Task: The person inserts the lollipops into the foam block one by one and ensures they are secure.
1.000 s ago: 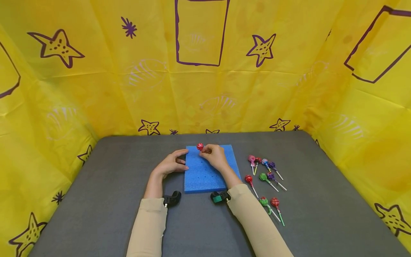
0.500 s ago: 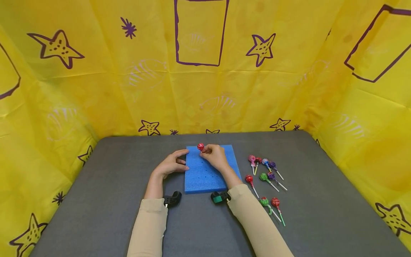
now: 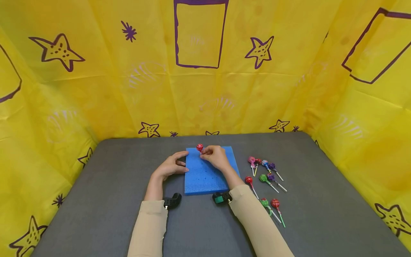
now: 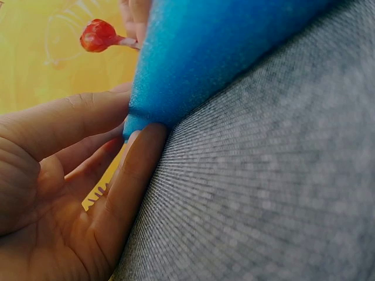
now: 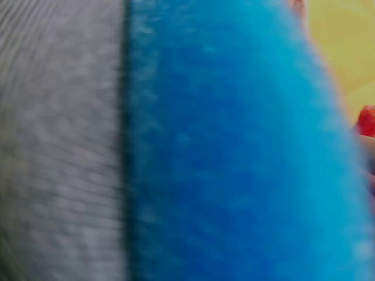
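My right hand [image 3: 216,157] pinches a red-wrapped lollipop [image 3: 199,147] by its stick, over the far left part of a blue foam block [image 3: 205,185]. The candy end points up; the lower stick is hidden behind my fingers. Small dark holes dot the foam's top. In the left wrist view, the red lollipop [image 4: 98,36] stands out beyond the foam's edge. My left hand [image 3: 170,166] lies at the block's left side. Its fingertips [image 4: 147,137] touch the foam's side and edge. Only a sliver of the red lollipop [image 5: 367,121] shows in the right wrist view.
To the right of the block lie several wrapped lollipops, among them a pink one [image 3: 252,160], a green one [image 3: 263,177] and a red one [image 3: 248,180]. They rest on a grey table [image 3: 109,200]. Yellow patterned cloth [image 3: 192,92] walls it in at the back and sides.
Both hands keep nearly the same place. The red lollipop stays in my right hand's pinch over the foam, and the head view has tilted up slightly.
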Tool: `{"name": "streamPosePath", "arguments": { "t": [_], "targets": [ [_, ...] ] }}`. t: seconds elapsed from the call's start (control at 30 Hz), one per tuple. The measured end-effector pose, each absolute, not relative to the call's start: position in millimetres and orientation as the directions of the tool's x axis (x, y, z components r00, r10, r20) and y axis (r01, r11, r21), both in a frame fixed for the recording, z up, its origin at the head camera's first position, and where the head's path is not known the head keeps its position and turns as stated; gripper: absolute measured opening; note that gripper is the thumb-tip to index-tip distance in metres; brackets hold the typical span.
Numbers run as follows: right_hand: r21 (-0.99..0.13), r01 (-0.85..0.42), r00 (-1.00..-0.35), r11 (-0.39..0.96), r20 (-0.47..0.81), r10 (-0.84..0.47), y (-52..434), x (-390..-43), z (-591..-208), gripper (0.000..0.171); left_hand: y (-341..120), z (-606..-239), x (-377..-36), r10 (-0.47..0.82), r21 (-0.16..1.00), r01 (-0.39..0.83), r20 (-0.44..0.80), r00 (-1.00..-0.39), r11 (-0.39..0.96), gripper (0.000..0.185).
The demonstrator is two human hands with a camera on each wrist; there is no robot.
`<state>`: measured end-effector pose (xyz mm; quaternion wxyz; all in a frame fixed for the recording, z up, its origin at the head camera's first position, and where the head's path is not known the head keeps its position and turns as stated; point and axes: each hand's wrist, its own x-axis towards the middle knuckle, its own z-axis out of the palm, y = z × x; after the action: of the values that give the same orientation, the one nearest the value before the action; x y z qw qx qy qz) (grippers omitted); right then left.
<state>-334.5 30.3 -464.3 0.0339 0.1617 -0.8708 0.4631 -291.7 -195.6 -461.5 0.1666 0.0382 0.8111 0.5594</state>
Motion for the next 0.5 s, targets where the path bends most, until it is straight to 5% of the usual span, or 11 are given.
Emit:
{"name": "streamPosePath", "arguments": {
  "t": [0.5],
  "targets": [
    [-0.779, -0.266, -0.949, 0.568, 0.108, -0.297, 63, -331, -435, 0.017, -197, -462, -292, 0.272, 0.932, -0.113, -0.214, -0.938, 0.346, 0.077]
  ]
}}
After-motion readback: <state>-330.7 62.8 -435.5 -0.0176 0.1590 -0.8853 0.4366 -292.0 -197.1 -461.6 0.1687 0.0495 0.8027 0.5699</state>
